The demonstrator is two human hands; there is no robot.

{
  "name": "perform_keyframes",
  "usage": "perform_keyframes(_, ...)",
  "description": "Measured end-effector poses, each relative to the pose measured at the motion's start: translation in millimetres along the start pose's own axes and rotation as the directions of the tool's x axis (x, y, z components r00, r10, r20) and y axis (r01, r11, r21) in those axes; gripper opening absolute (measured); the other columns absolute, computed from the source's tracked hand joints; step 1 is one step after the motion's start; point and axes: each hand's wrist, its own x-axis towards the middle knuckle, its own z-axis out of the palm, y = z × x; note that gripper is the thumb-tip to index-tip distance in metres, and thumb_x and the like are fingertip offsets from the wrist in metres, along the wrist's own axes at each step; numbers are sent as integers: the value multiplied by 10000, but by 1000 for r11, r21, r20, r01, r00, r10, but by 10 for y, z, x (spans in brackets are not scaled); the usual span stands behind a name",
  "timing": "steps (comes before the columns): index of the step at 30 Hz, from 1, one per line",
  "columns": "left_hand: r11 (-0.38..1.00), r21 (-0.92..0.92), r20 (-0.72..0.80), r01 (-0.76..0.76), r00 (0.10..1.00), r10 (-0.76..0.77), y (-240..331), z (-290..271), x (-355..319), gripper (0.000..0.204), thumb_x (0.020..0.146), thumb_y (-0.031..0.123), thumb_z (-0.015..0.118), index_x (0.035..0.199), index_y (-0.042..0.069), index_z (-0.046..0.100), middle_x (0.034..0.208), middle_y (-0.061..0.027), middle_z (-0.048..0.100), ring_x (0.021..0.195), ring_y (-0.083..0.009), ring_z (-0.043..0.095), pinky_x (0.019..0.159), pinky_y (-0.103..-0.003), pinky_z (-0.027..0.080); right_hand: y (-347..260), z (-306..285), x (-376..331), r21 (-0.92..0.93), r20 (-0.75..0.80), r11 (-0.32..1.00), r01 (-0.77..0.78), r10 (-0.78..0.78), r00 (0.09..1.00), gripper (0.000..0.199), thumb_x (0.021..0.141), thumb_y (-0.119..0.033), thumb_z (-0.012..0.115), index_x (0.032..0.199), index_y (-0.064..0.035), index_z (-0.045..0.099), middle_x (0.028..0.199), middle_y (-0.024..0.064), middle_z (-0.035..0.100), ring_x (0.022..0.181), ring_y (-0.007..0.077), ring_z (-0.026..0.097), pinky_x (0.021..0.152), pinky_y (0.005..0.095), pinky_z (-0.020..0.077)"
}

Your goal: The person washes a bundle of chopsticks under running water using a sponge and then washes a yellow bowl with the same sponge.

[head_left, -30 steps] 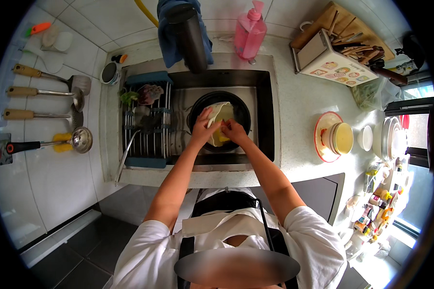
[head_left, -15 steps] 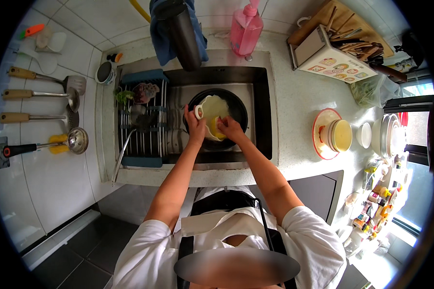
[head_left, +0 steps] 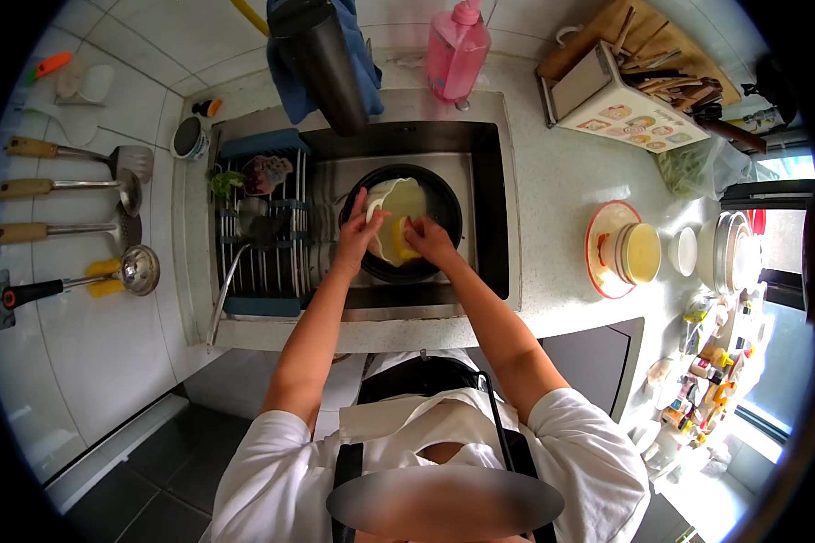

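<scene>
A cream dish with a scalloped rim is tilted inside a round black pan in the sink. Gripping the dish by its left edge is my left hand, its thumb over the rim. My right hand is closed around a yellow sponge and presses it against the inside of the dish. Part of the sponge is hidden by my fingers. The dish's underside does not show.
The metal sink holds a dish rack on its left. Behind stand a black cylinder over a blue cloth and a pink pump bottle. Stacked bowls sit on a red-rimmed plate at right.
My left hand has shifted its hold on the dish, and its fingers now cover the white ring-shaped handle. The dish leans more steeply. My right hand has moved slightly left with the sponge.
</scene>
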Motion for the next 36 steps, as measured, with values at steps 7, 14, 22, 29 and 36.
perform_keyframes(7,848,422,216,-321,944,250,-115,11,97,206,786,278,587,946,170,661,1400,-71,204,1297,-284,126,1025,-369,134,-122,16,-34,-127,24,992,0,3,1000,312,787,-361,529,856,-56,543,827,163,590,776,333,579,677,395,456)
perform_keyframes(14,953,267,6,-145,989,149,-112,172,104,275,845,304,508,896,80,660,1388,-58,227,1306,-227,69,1030,-368,104,-185,251,-6,-542,73,838,53,-16,997,229,832,-284,441,898,-110,576,962,120,579,859,268,587,696,375,476)
perform_keyframes(22,992,-85,-168,-89,983,74,-65,223,58,346,857,340,500,1012,40,576,1130,-40,472,1044,-134,399,937,-284,244,-229,210,106,-321,293,947,23,76,953,250,812,-233,501,992,-67,554,973,124,584,881,245,577,741,328,448)
perform_keyframes(29,817,-576,-216,39,956,-198,161,165,-38,408,854,293,520,1156,25,459,768,13,464,852,-96,428,849,-239,298,-337,86,-149,470,213,876,-105,2,977,258,820,-199,557,984,-5,511,815,51,560,760,104,513,687,227,419)
perform_keyframes(36,664,-747,-246,-31,941,-232,232,148,-222,365,888,239,448,1190,35,429,807,24,467,913,-127,459,899,-276,300,-273,103,-276,486,-136,874,3,72,988,226,828,-178,556,966,-5,510,769,35,557,664,80,503,604,213,419)
